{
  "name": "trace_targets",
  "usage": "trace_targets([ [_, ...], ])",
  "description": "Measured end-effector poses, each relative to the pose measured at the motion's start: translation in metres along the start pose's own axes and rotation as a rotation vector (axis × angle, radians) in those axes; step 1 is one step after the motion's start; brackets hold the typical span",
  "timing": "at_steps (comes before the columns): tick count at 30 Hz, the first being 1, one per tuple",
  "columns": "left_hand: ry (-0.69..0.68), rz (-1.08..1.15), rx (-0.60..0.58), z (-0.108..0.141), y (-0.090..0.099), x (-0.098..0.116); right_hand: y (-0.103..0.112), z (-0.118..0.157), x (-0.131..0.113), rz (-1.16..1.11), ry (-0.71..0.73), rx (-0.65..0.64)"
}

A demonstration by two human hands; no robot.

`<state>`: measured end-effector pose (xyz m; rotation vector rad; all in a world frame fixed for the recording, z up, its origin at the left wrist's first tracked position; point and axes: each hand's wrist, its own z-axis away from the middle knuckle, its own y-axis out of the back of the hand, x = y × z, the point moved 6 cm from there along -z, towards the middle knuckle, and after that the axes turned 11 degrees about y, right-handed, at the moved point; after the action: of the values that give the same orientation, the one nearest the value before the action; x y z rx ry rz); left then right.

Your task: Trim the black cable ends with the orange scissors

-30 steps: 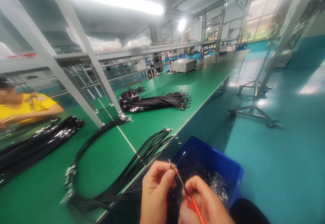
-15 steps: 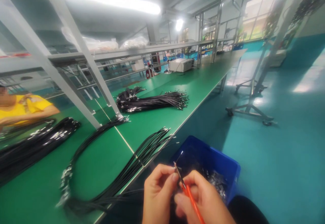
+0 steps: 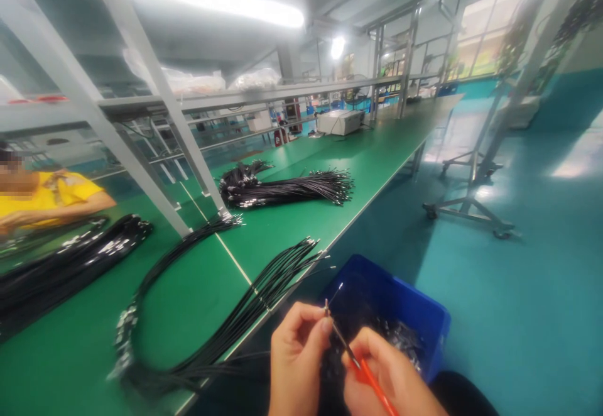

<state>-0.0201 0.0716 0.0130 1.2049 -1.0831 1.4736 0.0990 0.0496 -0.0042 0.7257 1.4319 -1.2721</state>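
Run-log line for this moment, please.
right hand: gripping red-handled tool | left hand: pinching small part, type unclear, at tool tip | blue bin: beyond hands | black cable bundles: on green bench

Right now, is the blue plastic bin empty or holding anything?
Not empty: small shiny pieces lie inside the bin; the right hand hides part. How full, I cannot tell.

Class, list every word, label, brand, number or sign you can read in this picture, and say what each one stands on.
None: no text can be read anywhere in the picture.
Red-handled tool in the right hand: no marking can be made out.
Blue bin: no lettering visible on the sides that show.
White box on the green bench: too small and blurred to tell.
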Motion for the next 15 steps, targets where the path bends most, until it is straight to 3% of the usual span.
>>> trace_targets([
  [7, -0.037, -0.028, -0.020, 0.004, -0.005, -0.001, 0.005, 0.000, -0.004, 0.184, -0.059, 0.108],
  [15, -0.069, -0.088, 0.000, 0.005, -0.006, -0.001, 0.002, 0.000, -0.012, 0.140, -0.113, 0.106],
])
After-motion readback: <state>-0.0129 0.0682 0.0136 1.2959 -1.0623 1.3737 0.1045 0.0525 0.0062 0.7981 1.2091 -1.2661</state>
